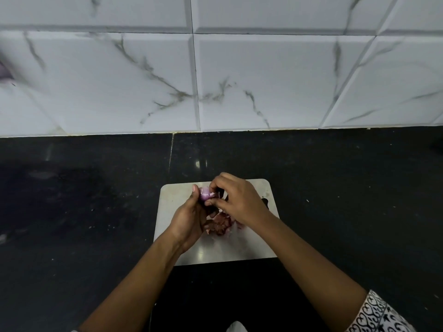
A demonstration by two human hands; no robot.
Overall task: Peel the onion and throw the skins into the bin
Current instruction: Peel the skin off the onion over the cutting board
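A small purple onion [205, 193] is held above the far edge of a white chopping board [249, 245]. My left hand [189, 219] grips the onion from below and the left, fingers curled round it. My right hand [236, 200] comes in from the right and pinches a bit of skin on the onion's right side. A heap of reddish-brown onion skins [220, 225] lies on the board just beneath both hands, partly hidden by them. No bin is in view.
The board lies on a black stone counter [84, 200] that runs left and right. A white marble-tiled wall [215, 80] rises behind the counter. A blurred purple object [3, 71] sits at the far left edge.
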